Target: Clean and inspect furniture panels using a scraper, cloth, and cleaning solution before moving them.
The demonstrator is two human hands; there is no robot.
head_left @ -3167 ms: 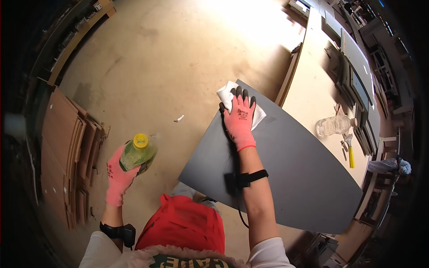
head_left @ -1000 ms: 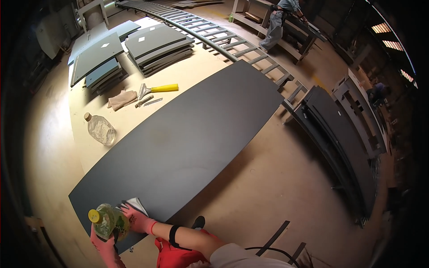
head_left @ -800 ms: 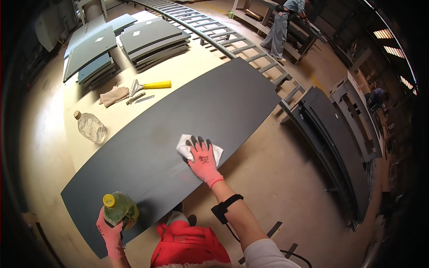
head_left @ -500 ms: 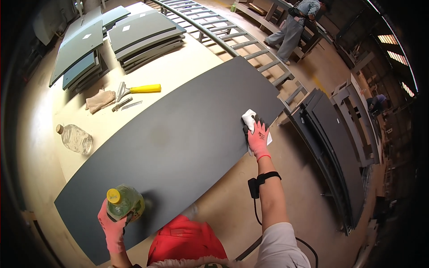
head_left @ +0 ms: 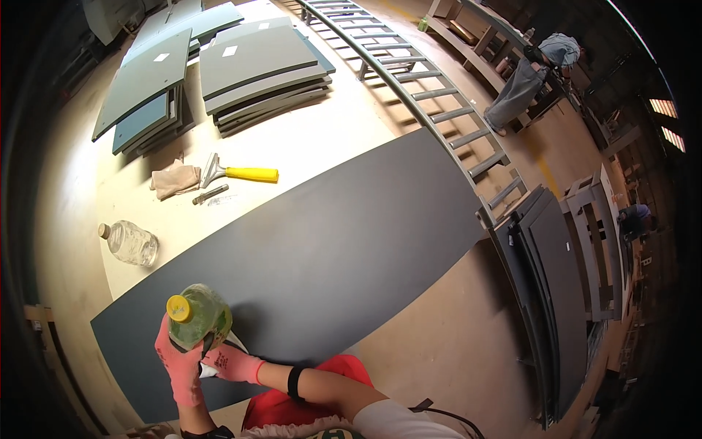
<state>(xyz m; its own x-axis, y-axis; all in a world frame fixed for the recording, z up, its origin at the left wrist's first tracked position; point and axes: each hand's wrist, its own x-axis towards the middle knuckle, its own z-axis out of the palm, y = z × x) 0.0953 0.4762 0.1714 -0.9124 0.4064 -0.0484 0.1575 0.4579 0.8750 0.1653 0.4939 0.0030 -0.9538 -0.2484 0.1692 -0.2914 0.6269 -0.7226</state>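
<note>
Above the lower left part of a large dark grey panel (head_left: 329,227), my left hand (head_left: 178,362), in a pink glove, grips a clear green-tinted bottle (head_left: 205,314) with a yellow cap. My right hand (head_left: 232,363), gloved alike, is right beside it at the bottle's lower side. A white cloth (head_left: 209,370) shows in part under the right hand. Its fingers are mostly hidden behind the bottle and the left hand. The panel lies flat on a pale table (head_left: 307,139).
Beyond the panel lie a yellow-handled scraper (head_left: 248,174), a utility knife (head_left: 210,194), a tan cloth (head_left: 175,180) and a clear bottle (head_left: 131,244). Stacked panels (head_left: 256,62) stand farther back. A roller conveyor (head_left: 417,80) runs along the right; more dark panels (head_left: 556,293) lean there. A person (head_left: 534,80) bends at a far bench.
My right hand has come from the panel's far right edge to the lower left, beside the bottle, with the white cloth. The left hand still holds the bottle. The view has shifted.
</note>
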